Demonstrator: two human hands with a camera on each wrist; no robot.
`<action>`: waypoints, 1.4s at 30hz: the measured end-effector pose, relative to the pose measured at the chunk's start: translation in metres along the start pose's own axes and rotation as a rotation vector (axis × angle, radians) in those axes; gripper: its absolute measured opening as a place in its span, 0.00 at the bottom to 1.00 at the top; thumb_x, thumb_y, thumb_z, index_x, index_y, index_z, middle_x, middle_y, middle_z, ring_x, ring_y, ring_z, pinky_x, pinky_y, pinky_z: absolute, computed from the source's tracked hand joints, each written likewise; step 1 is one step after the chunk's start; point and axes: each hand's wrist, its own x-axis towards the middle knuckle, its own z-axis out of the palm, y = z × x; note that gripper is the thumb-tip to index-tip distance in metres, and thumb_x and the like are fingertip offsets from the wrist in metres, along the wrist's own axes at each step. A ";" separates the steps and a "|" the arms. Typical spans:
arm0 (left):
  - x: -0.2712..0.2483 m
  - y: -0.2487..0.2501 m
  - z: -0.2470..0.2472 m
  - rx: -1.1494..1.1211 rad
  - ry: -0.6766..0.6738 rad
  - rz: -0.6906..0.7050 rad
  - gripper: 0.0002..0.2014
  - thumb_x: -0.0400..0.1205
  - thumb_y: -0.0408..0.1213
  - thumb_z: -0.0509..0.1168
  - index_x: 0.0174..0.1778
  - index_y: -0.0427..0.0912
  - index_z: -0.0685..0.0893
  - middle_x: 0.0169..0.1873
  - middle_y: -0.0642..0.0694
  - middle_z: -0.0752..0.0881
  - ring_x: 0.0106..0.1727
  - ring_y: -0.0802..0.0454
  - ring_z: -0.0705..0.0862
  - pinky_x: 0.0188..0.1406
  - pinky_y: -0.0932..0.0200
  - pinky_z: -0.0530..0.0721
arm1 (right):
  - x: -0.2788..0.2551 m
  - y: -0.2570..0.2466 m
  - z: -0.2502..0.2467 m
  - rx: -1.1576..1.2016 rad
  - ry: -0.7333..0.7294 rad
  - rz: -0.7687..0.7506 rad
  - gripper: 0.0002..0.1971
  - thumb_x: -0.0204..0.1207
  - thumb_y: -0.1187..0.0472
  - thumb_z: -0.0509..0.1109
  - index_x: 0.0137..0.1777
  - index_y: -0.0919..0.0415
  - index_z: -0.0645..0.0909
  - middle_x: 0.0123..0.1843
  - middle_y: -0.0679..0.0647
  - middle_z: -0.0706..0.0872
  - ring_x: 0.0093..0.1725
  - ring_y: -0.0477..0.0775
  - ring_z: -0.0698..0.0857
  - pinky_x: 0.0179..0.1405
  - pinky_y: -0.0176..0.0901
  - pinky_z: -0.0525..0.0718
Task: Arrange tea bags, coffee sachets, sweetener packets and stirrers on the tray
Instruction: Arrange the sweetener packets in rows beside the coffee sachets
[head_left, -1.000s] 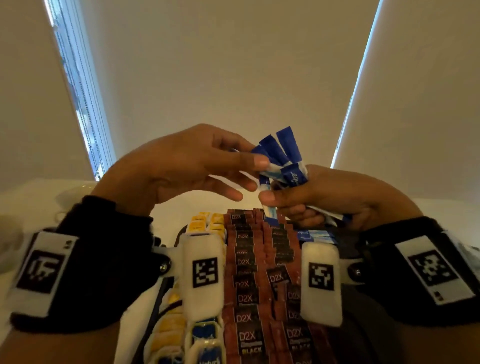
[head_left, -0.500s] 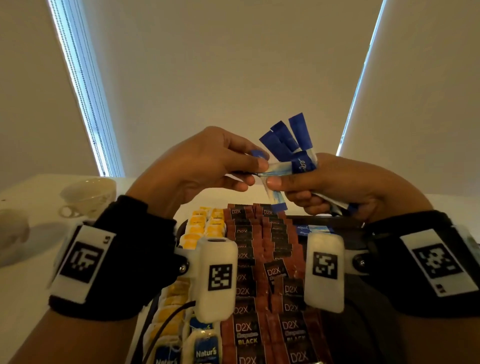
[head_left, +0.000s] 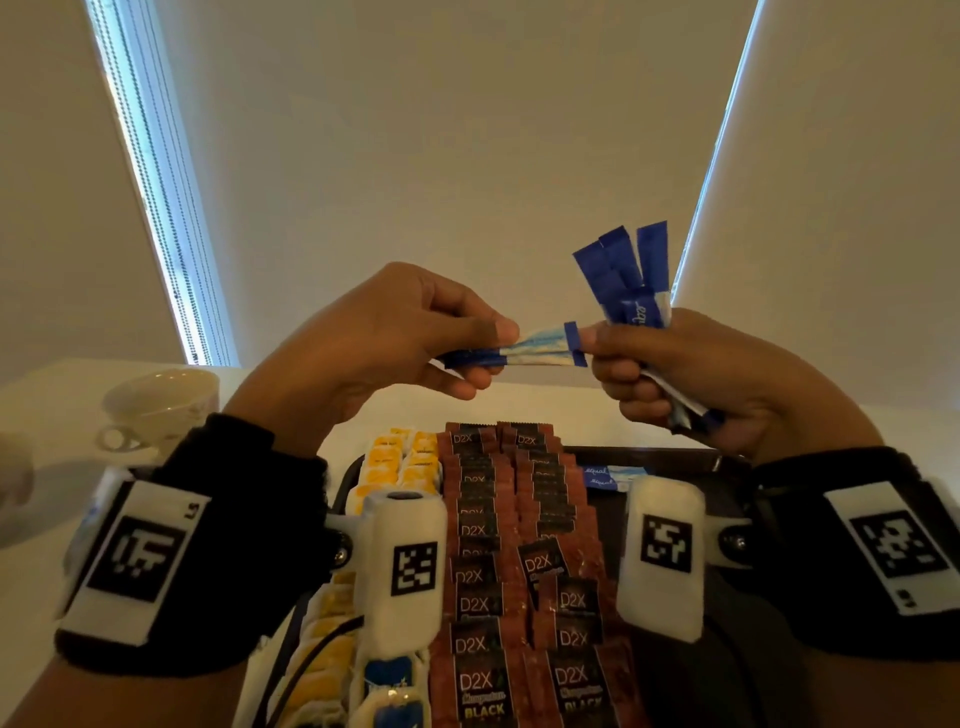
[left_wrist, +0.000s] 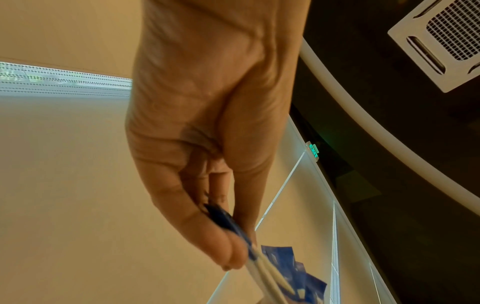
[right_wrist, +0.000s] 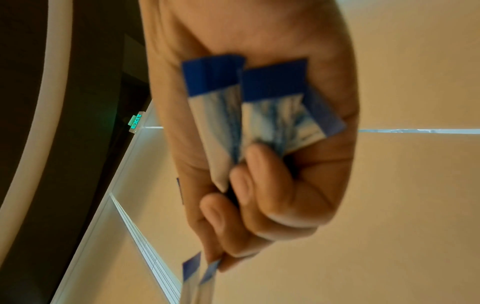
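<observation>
Pulling one sweetener packet free, hands apart

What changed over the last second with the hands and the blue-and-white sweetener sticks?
The left hand has drawn one or two blue-and-white sweetener sticks leftward out of the fanned bundle; the hands, close together before, are now apart. The right hand still grips the bundle, now further right. The black tray with its brown coffee sachets and yellow tea bags looks unchanged.
</observation>
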 end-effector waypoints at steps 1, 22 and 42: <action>0.000 0.000 0.001 0.002 0.009 0.012 0.13 0.68 0.43 0.70 0.44 0.40 0.89 0.28 0.48 0.89 0.27 0.58 0.85 0.26 0.69 0.84 | 0.000 0.000 0.001 0.016 0.004 -0.007 0.16 0.72 0.57 0.68 0.55 0.67 0.81 0.22 0.48 0.72 0.18 0.42 0.66 0.13 0.27 0.67; 0.001 0.000 0.006 -0.015 0.128 0.144 0.06 0.76 0.39 0.71 0.42 0.41 0.88 0.34 0.47 0.89 0.34 0.57 0.89 0.31 0.67 0.86 | 0.004 -0.003 0.018 -0.063 0.259 -0.125 0.09 0.73 0.56 0.73 0.38 0.62 0.83 0.28 0.51 0.83 0.20 0.42 0.70 0.15 0.30 0.70; 0.009 -0.007 0.011 -0.053 0.153 0.197 0.03 0.77 0.32 0.69 0.43 0.44 0.87 0.40 0.43 0.86 0.37 0.56 0.85 0.31 0.71 0.84 | 0.009 0.001 0.014 -0.107 0.364 -0.240 0.04 0.71 0.58 0.75 0.42 0.57 0.88 0.31 0.55 0.83 0.20 0.41 0.71 0.18 0.30 0.72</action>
